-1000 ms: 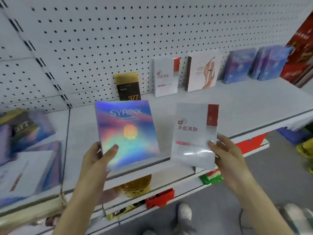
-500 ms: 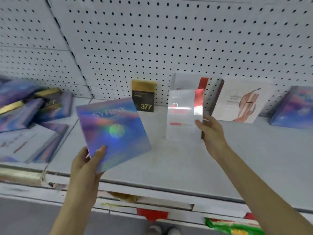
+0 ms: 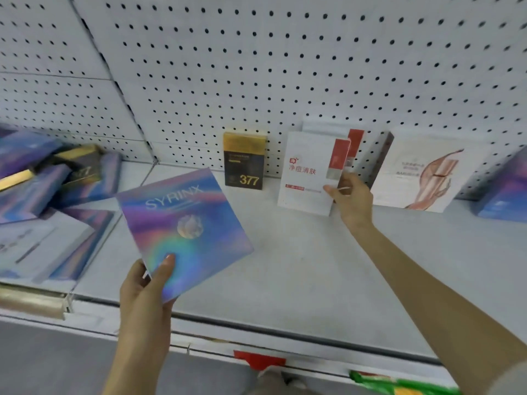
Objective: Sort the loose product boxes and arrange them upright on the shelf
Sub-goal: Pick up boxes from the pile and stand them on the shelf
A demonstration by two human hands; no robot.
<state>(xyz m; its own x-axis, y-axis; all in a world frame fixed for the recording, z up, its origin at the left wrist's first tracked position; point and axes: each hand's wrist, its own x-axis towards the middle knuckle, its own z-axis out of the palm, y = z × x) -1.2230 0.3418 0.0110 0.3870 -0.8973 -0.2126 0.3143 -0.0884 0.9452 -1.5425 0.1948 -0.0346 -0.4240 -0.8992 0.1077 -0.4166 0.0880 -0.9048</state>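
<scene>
Your left hand (image 3: pixel 145 289) grips the holographic SYRINX box (image 3: pixel 185 229) by its lower corner, with the thumb pressed on the front face and the fingers tucked behind. The box is tilted and held in the air over the front left part of the shelf (image 3: pixel 299 266). Your right hand (image 3: pixel 352 198) pinches the white box with the red stripe (image 3: pixel 308 178) at its lower right edge, thumb on the front. That box stands upright near the back of the shelf, just in front of a matching white box (image 3: pixel 330 126) that leans on the pegboard (image 3: pixel 285 67) — whether its bottom edge already rests on the shelf cannot be told. To its left, apart from it, a black-and-gold 377 box (image 3: pixel 244 161) stands upright against the pegboard. To its right a white box with a hand illustration (image 3: pixel 419 175) leans back the same way, and another holographic box (image 3: pixel 504 201) shows at the frame's right edge. In the neighbouring bay on your left lies a heap of loose boxes (image 3: pixel 48 201) — flat, overlapping and askew.
</scene>
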